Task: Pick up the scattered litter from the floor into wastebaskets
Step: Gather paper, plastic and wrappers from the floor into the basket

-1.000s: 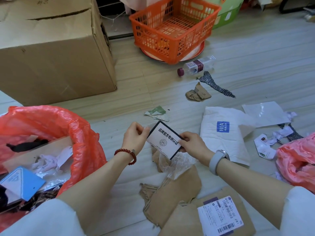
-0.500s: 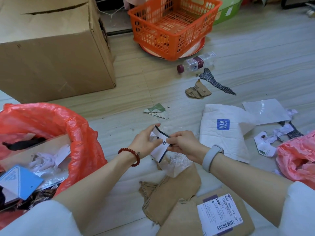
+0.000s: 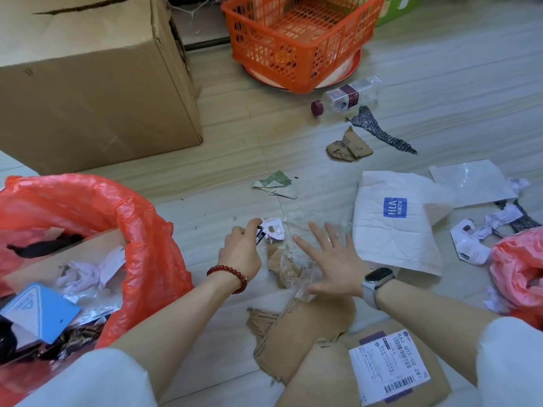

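My left hand [image 3: 242,251] grips a folded white card with a black border [image 3: 261,235], low over the floor. A small torn white scrap [image 3: 274,230] lies just right of it. My right hand [image 3: 332,259] is spread flat, fingers straight, over a crumpled clear plastic wrapper [image 3: 296,271] on torn brown paper [image 3: 296,327]. A wastebasket lined with a red bag [image 3: 141,230] stands at the left, holding paper, cardboard and a blue card. Scattered litter includes a white HLA mailer [image 3: 393,224], a plastic bottle [image 3: 346,95] and a crumpled brown scrap [image 3: 348,146].
A large cardboard box [image 3: 97,83] stands at the back left and an orange basket [image 3: 299,39] behind the bottle. A second red bag [image 3: 520,268] is at the right edge. A brown parcel with a shipping label [image 3: 388,368], a green scrap [image 3: 276,183] and white sheets [image 3: 473,183] lie around.
Both hands held the card flat, then folded it. Now my right hand has let go and spread open over the plastic wrapper, while my left hand keeps the folded card.
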A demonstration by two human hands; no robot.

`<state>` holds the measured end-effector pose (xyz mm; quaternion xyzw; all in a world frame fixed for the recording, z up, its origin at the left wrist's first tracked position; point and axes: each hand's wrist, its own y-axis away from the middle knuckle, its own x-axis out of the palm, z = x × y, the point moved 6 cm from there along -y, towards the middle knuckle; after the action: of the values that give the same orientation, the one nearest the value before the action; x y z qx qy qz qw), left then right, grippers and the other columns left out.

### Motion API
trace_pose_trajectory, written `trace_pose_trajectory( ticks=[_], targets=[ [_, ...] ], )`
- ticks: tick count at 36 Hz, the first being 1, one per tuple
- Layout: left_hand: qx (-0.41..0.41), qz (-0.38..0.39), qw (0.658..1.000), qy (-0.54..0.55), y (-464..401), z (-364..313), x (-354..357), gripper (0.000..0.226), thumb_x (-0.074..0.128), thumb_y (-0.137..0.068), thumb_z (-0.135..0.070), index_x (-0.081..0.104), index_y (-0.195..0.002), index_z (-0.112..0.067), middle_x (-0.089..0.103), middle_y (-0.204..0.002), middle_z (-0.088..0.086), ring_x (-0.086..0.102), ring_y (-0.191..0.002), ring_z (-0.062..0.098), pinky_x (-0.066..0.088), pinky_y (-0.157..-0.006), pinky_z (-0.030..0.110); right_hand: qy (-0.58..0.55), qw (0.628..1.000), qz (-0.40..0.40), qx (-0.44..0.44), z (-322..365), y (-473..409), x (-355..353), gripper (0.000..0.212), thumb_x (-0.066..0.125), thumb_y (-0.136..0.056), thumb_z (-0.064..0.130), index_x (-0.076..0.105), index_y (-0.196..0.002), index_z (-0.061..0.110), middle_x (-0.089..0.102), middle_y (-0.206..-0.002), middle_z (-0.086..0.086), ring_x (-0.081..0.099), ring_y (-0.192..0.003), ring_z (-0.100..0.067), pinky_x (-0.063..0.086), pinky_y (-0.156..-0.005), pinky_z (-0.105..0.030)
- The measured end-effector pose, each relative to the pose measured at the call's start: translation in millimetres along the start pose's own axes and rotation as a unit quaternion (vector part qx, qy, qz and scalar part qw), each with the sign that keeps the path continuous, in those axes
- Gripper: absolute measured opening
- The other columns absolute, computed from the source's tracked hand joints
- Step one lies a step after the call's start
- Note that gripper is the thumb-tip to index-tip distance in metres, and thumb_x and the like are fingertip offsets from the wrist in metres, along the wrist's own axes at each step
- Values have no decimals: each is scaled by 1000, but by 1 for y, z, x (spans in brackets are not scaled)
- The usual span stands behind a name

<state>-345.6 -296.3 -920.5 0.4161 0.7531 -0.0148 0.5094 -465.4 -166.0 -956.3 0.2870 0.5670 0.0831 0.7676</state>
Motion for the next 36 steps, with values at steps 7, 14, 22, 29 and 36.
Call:
trace_pose_trajectory(
  ticks=[7,14,22,29,36],
  targets=[
    [-68,-3,997,44,-5,10,11,61,32,-82,8,30,-134,-22,40,-120,16,46,-100,35,43,-78,38,2,996,-12,93,-29,-37,-6,126,67,-66,64,-34,-136,34,-27,-153,-5,-13,-142,-37,13,-110,-62],
    [-46,-18,997,60,-3,16,16,58,38,-81,6,35,-132,-20,41,-120,16,48,-102,35,44,-83,37,-30,997,-58,44,-6,-41,6,52,57,-86,25,36,-131,10,41,-124,-13,38,-115,-30,39,-79,-36],
    [10,-52,998,42,-12,10,21,61,44,-80,6,36,-135,-18,36,-133,13,37,-117,33,38,-94,38,-275,913,-298,46,-33,-14,-49,32,39,-81,-15,55,-108,-10,48,-120,-23,52,-105,-35,37,-91,-27],
    [122,2,988,-93,-35,-10,35,60,47,-87,-2,32,-137,-30,1,-156,3,23,-126,31,35,-97,37,-315,862,-375,128,-85,18,-85,50,36,-78,-20,65,-112,2,51,-127,-21,48,-120,-31,24,-95,-7],
    [179,99,946,-253,-51,-16,68,52,45,-92,-15,32,-133,-45,-16,-155,8,2,-139,35,26,-102,45,-295,888,-322,142,-91,16,-53,29,40,-76,-20,67,-76,-7,55,-96,-25,56,-90,-34,31,-75,-15]
  ],
)
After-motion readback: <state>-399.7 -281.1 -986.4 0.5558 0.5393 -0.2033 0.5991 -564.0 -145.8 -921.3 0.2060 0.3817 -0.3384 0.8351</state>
